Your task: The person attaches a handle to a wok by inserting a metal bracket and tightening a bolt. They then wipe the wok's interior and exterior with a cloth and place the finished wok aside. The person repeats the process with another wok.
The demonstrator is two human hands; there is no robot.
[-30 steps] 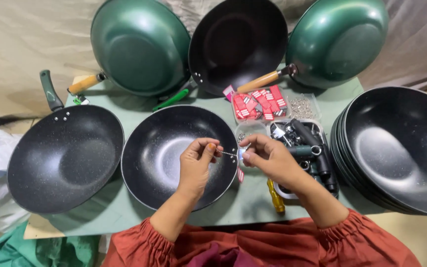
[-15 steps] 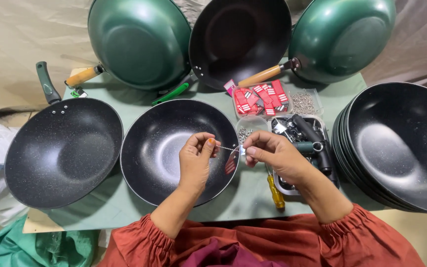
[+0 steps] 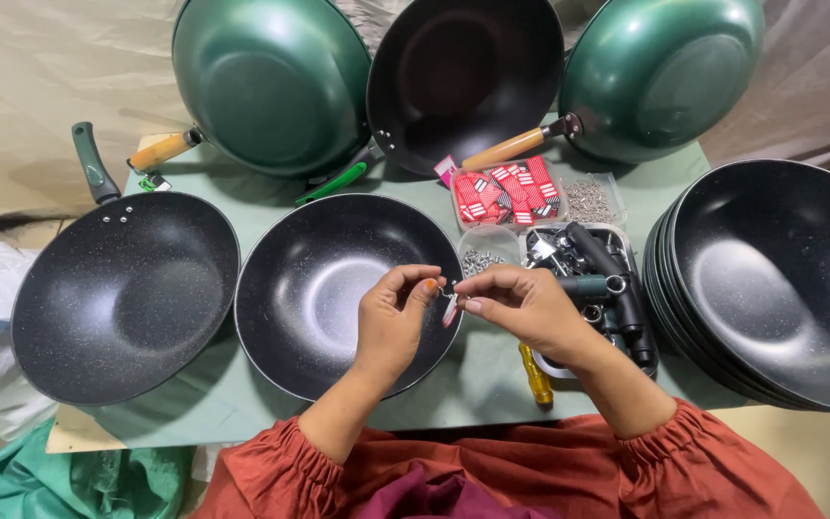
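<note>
Hands nearer; tag (image 3: pixel 450 309) between fingers (image 3: pixel 425 286).

Black, white-speckled insides are shown by the pans (image 3: pixel 338 288) on a pale green table (image 3: pixel 242 404). Glossy dark green undersides are seen on the leaning pans (image 3: pixel 271 82). Red-and-white striped tags (image 3: pixel 506 192) are held in a clear tray. Rust-red sleeves (image 3: pixel 530 471) are worn.
</note>
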